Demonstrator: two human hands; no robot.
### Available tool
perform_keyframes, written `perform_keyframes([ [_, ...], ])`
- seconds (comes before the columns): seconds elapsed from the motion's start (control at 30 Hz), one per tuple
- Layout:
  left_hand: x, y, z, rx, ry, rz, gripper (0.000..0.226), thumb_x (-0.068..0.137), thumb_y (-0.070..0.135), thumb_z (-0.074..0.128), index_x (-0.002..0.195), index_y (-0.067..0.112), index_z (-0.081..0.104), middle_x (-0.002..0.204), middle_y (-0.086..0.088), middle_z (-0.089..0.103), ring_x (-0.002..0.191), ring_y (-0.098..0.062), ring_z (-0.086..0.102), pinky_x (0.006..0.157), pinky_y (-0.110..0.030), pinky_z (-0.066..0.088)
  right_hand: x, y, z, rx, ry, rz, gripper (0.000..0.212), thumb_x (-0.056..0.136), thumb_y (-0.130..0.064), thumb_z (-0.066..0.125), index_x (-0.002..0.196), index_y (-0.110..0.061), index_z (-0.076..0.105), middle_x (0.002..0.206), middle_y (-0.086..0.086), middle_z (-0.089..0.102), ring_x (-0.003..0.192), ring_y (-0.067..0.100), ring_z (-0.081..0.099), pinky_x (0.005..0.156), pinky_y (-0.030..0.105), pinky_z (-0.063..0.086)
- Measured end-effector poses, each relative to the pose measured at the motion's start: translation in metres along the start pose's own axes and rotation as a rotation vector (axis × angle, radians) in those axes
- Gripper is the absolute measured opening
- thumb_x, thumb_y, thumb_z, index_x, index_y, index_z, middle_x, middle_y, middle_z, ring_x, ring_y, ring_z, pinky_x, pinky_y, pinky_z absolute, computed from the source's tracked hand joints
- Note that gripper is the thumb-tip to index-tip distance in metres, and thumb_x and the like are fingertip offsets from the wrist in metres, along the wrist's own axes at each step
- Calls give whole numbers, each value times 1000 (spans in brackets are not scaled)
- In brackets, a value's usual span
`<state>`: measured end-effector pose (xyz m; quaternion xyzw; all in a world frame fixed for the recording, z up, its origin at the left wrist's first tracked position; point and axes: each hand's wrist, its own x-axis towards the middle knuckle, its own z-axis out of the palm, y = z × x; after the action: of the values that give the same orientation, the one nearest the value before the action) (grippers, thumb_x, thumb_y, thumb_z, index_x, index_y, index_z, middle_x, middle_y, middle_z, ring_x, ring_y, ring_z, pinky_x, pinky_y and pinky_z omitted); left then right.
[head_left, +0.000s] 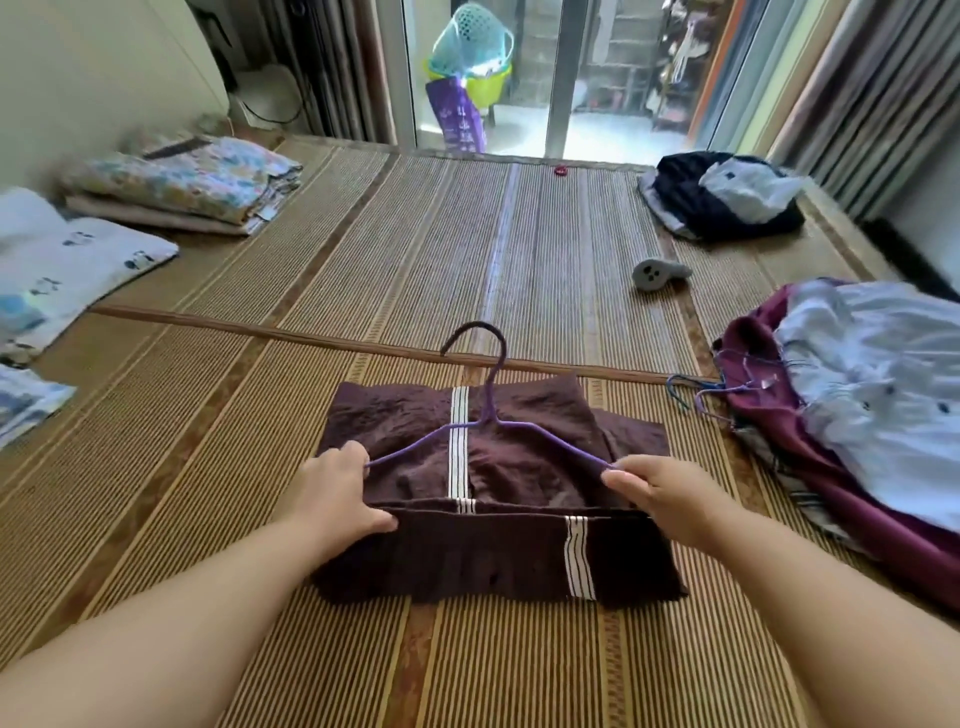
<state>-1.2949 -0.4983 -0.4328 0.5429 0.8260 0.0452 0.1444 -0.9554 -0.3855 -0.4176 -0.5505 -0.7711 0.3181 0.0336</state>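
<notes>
On the mat (249, 426) lay the brown cloth (519, 556), folded over the hanger (415, 442). The left hand (337, 491) and right hand (667, 499) each gripped a hanger end. Lifted unevenly, the cloth could have slid off sideways.

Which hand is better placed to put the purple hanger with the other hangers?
Likely the right hand: it pinches one end of the purple hanger, and the other hangers lie on its side.

One wide-angle camera, worn on the person's head, looks forward and down across a woven mat (218, 467) toward a glass door (563, 78). The left hand (337, 493) and right hand (660, 499) sit close below the lens.
</notes>
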Motion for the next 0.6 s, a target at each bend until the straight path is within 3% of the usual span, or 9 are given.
perform_keyframes([
  [0.13, -44, 13, -76, -113, 28, 63, 58, 58, 57, 78, 97, 29, 45, 95, 9, 50, 93, -13, 49, 77, -27, 43, -60, -49, -58, 319, 33, -48, 13, 90, -35, 59, 84, -35, 70, 80, -5, 69, 81, 14, 64, 76, 36, 50],
  [0.27, -92, 24, -177, -363, 78, 98, 26, 83, 51, 62, 92, 27, 54, 100, 3, 56, 94, -18, 53, 78, -36, 43, -134, -108, -113, 446, 128, -124, 20, 92, -26, 57, 84, -40, 69, 81, -13, 70, 72, 0, 64, 69, 21, 44],
  [0.33, -123, 30, -225, -476, 151, 134, 16, 91, 42, 55, 82, 30, 61, 86, 2, 61, 82, -20, 58, 73, -38, 46, -171, -139, -143, 471, 192, -168, 20, 90, -26, 59, 83, -41, 70, 82, -15, 70, 75, 0, 64, 70, 18, 45],
  [0.43, -170, 40, -283, -476, 265, 166, 22, 93, 38, 54, 72, 35, 61, 64, 9, 59, 66, -15, 54, 75, -43, 43, -219, -179, -178, 511, 271, -224, 27, 88, -23, 62, 81, -48, 70, 83, -22, 70, 79, -6, 63, 72, 9, 45],
  [0.53, -223, 54, -332, -511, 328, 178, 19, 93, 42, 51, 78, 43, 61, 75, 10, 65, 81, -18, 61, 90, -51, 43, -267, -216, -210, 587, 312, -262, 35, 86, -16, 65, 80, -51, 70, 82, -23, 70, 79, -8, 63, 72, 4, 43],
  [0.6, -258, 66, -357, -610, 364, 193, 20, 94, 38, 51, 80, 44, 62, 85, 8, 69, 89, -19, 63, 90, -45, 44, -294, -232, -224, 611, 304, -298, 35, 86, -12, 65, 83, -46, 72, 87, -23, 71, 87, -8, 63, 78, 4, 43],
])
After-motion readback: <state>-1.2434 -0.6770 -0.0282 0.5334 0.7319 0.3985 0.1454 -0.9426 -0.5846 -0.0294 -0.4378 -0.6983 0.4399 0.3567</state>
